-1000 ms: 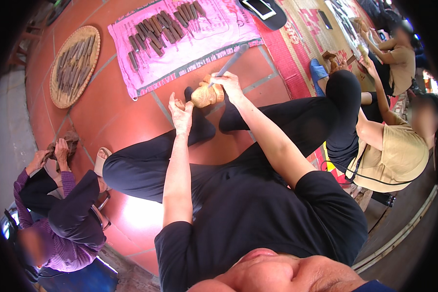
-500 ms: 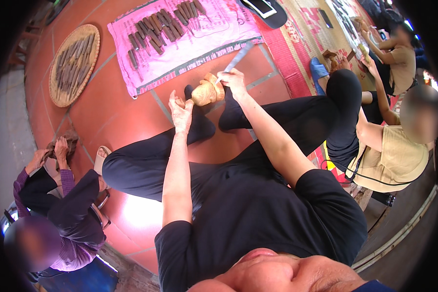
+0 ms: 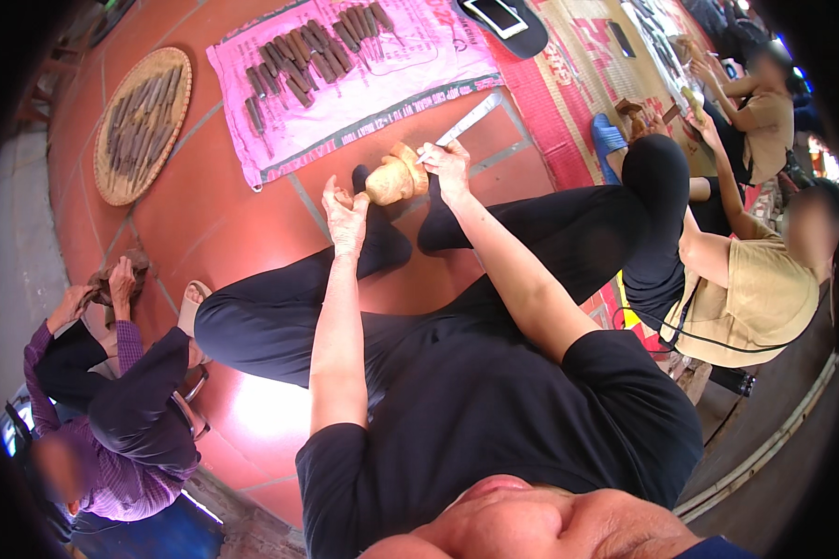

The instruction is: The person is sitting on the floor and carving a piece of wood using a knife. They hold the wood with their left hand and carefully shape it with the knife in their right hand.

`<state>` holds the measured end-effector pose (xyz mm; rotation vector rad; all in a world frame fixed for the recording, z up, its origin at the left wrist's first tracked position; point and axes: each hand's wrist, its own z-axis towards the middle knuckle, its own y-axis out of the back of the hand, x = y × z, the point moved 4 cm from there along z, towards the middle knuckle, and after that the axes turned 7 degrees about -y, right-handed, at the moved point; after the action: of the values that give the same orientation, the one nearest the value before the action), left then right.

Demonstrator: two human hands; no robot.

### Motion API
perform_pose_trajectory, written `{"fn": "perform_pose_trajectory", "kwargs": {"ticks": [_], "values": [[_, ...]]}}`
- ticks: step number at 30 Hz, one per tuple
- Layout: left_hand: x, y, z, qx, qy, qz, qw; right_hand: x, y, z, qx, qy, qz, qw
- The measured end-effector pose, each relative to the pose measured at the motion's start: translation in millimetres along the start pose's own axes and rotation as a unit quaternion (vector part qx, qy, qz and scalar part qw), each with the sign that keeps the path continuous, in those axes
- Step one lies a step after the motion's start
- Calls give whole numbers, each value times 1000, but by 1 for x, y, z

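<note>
Between my hands, above my black-clad feet, is a pale, rounded piece of carved wood (image 3: 391, 184) with stepped, bulging sections. My left hand (image 3: 347, 220) closes its fingers on the wood's left end. My right hand (image 3: 449, 170) is at the wood's right end, closed on a long, flat, whitish strip (image 3: 473, 119). The strip points up and right past my fingers; whether it is a blade or a ruler I cannot tell. Where my right fingers meet the wood is partly hidden.
Ahead lies a pink printed cloth (image 3: 419, 70) with rows of dark-handled carving tools (image 3: 298, 61). A round woven tray (image 3: 107, 186) at the left holds more. A cap (image 3: 527, 37) with a phone lies at the far right. People sit on both sides; a blue slipper (image 3: 610, 135) is nearby.
The strip in my right hand has turned, its far end now lower and further right, its pale face showing more. The wood has tilted slightly; my left hand stays nearly in place.
</note>
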<state>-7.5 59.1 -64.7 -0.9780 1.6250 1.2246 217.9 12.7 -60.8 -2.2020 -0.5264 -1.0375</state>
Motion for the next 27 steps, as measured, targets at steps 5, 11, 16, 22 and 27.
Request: {"fn": "perform_pose_trajectory", "kwargs": {"ticks": [5, 11, 16, 22, 27], "values": [[-1, 1, 0, 1, 4, 0, 1000, 9, -1, -1, 8, 90, -201, 975], [-28, 2, -7, 15, 137, -85, 987, 21, -2, -9, 6, 139, -343, 929], [-19, 7, -2, 67, 161, -181, 968, 26, -5, -11, 73, 86, -332, 937], [-28, -2, -3, 62, -36, -54, 996, 36, -2, -4, 112, 22, -161, 980], [-70, 0, -13, 60, -147, 72, 985, 49, 10, -4, 80, -69, -174, 979]]}}
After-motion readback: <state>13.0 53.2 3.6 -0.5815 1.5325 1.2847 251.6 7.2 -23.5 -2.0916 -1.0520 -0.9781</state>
